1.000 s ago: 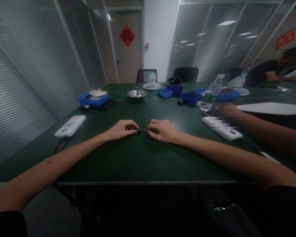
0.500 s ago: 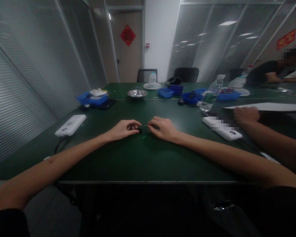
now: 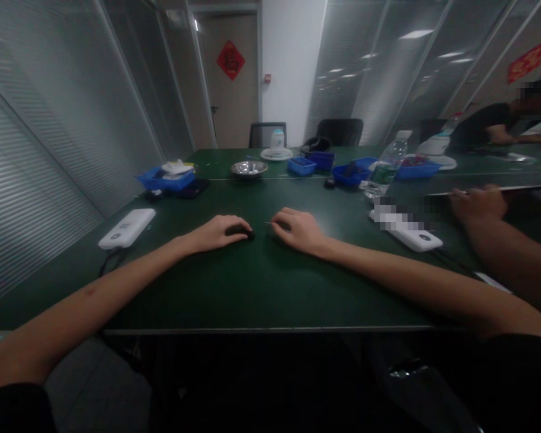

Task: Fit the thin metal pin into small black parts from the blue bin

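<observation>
A small dark object [image 3: 251,235] is pinched between thumb and curled fingers of the left hand [image 3: 216,233], over the tabletop [image 3: 252,288]. At its two o'clock, just apart, a thin pale sliver [image 3: 267,223] is gripped by the right hand [image 3: 298,233], fingers drawn together. A metal bowl [image 3: 249,175] is seen at twelve o'clock.

Honestly it's looking pretty dim and soft. Behind the table [image 3: 234,288], the glass [image 3: 383,78] is throwing back pale light streaks [image 3: 416,34]. Mid-table, a faint sheen is showing, and the little black thing [image 3: 251,235] in the left hand [image 3: 216,233] is melting into shadow. Below the table it's going nearly black. Left of it, blinds [image 3: 22,198] are stretching toward the edge.
</observation>
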Demonstrator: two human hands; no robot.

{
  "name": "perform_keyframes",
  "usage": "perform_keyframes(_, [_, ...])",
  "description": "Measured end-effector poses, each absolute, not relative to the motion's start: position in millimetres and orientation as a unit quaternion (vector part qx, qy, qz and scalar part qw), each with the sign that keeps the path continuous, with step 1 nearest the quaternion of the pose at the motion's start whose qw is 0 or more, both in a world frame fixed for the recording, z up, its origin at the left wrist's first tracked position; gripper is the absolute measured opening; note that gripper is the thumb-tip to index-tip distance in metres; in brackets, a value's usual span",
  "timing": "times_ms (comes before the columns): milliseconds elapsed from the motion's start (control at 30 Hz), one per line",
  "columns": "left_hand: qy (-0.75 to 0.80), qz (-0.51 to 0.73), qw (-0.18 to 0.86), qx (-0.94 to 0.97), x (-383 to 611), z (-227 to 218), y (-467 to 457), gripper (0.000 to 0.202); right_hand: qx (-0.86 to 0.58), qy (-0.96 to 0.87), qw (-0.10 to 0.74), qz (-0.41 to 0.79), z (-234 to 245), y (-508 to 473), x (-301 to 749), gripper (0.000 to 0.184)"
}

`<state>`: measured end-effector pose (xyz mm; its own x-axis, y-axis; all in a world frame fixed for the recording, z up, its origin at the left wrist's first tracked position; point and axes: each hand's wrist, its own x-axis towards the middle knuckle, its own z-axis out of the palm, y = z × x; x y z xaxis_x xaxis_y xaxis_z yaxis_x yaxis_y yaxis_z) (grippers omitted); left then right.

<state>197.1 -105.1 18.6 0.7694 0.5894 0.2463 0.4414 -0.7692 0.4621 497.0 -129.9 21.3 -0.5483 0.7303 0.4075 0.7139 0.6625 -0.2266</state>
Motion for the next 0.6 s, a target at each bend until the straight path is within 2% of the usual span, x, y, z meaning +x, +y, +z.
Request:
perform_keyframes(233, [0.554, 0.124, 0.009, 0.823, 91.2, 17.3, -39.8, 0.045, -0.401, -0.884, 0.240, 0.018, 20.1, -128.9, 498.4, 0.027])
perform_keyframes(367, [0.629, 0.068, -0.091, 0.769, 44.3, 15.0, -26.4, 0.048, -0.402, -0.885, 0.235, 0.016, 19.1, -127.6, 498.2, 0.027])
perform_keyframes(600, [0.669, 0.008, -0.087, 0.738, 20.6, 17.7, -21.2, 0.056, -0.406, -0.885, 0.228, 0.017, 20.1, -128.5, 498.1, 0.028])
